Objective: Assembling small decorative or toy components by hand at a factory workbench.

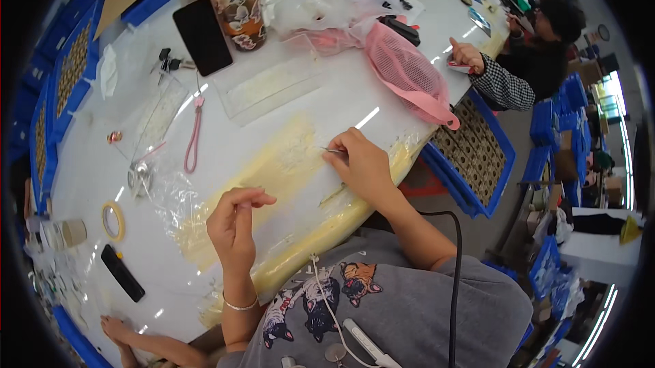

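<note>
Over the near part of the white table, my right hand (pixel 365 169) pinches a thin metal tool (pixel 335 150), its slim tip pointing left. Most of the tool is hidden by my fingers, so its exact kind does not show. My left hand (pixel 233 226) is raised to the left, its fingers loosely bent and nothing visible in them. Between and beyond the hands lies a pale yellow taped patch (pixel 263 170) with small whitish bits (pixel 297 148) scattered on it. A clear flat plastic tray (pixel 269 92) lies just beyond.
A black phone (pixel 203 37) leans by a tumbler (pixel 235 6). A pink mesh bag (pixel 409 68), pink strap (pixel 194 135), tape roll (pixel 112 221) and second dark phone (pixel 123 272) lie around. A blue crate (pixel 471 153) stands right. Other people's hands (pixel 466 55) appear right and lower left.
</note>
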Available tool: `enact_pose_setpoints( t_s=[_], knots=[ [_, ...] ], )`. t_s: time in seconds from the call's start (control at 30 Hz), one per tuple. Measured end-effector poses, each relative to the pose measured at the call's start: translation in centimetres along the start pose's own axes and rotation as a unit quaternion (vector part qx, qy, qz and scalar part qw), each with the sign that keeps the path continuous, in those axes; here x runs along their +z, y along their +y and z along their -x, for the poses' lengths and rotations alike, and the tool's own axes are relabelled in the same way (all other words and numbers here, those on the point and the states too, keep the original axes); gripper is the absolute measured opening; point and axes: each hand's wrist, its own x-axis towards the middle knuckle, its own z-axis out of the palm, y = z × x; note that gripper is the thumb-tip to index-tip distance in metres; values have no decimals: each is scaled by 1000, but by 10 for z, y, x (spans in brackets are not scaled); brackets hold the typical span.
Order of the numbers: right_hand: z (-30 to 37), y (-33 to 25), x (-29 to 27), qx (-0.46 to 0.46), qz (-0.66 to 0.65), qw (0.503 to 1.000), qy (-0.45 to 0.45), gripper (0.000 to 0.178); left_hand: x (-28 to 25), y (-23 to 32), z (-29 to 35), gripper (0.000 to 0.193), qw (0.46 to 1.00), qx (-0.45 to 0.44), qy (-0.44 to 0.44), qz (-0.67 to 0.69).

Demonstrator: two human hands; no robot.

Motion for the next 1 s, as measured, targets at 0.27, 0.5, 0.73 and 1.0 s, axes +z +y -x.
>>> enact_pose_setpoints(
  t_s=[0.27,0.5,0.73,1.0],
  knots=[
    [4,-14,12,8,44,999,24,14,6,-9,17,19,997,42,-67,27],
    [8,-17,10,-18,13,999,35,12,10,-14,17,20,991,-37,-101,81],
    [17,-22,-2,-60,-50,997,13,12,16,-17,16,20,997,-36,-65,24],
    [12,-6,-1,-114,-115,985,-63,9,31,-2,24,20,992,-102,-67,-5]
  ],
)
